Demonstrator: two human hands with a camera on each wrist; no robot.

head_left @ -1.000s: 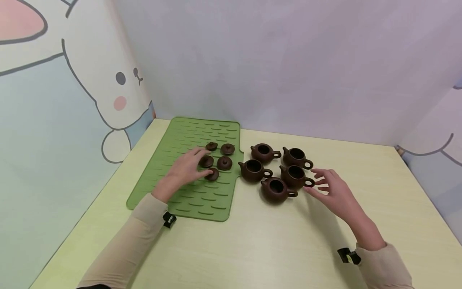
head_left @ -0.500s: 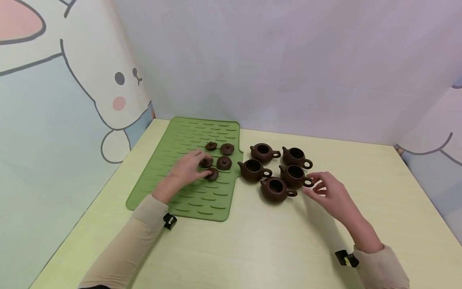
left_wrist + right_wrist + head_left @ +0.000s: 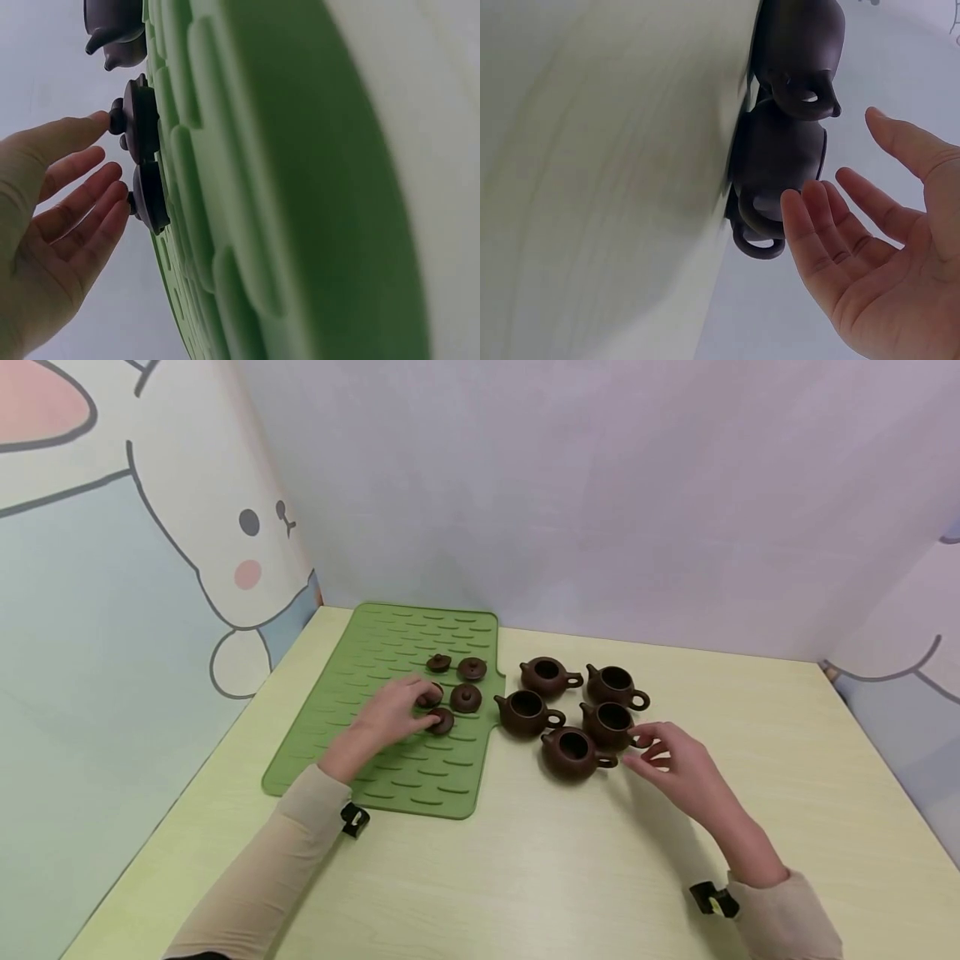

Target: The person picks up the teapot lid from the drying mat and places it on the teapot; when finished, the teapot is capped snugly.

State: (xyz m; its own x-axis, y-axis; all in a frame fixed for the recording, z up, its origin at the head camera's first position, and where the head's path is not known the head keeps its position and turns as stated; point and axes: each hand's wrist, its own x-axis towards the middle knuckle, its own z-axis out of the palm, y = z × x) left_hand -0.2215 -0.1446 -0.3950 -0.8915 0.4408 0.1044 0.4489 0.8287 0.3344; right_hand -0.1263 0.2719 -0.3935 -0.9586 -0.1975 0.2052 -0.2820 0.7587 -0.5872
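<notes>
Small dark brown lids lie on a green mat [image 3: 427,777]. The left hand [image 3: 386,714] is over two of them, its thumb touching the knob of the nearest lid [image 3: 442,721] and its fingers at the lid behind; in the left wrist view the hand [image 3: 56,225] has relaxed, spread fingers. To the right stand several lidless dark teapots. The right hand [image 3: 686,768] is at the handle side of one teapot [image 3: 609,731], thumb and fingers apart; in the right wrist view the hand's [image 3: 900,277] fingertips reach that teapot's handle [image 3: 757,217].
Two more lids [image 3: 472,669] [image 3: 467,698] and a smaller lid [image 3: 438,662] rest on the mat. Other teapots [image 3: 572,756] [image 3: 525,714] [image 3: 546,677] [image 3: 615,687] stand close together between the mat and the right hand. A pale wall rises behind the table.
The right hand has moved left and slightly nearer the camera, to the teapot's handle. The left hand's fingers have come down a little over the lids. Lids and teapots stay in place.
</notes>
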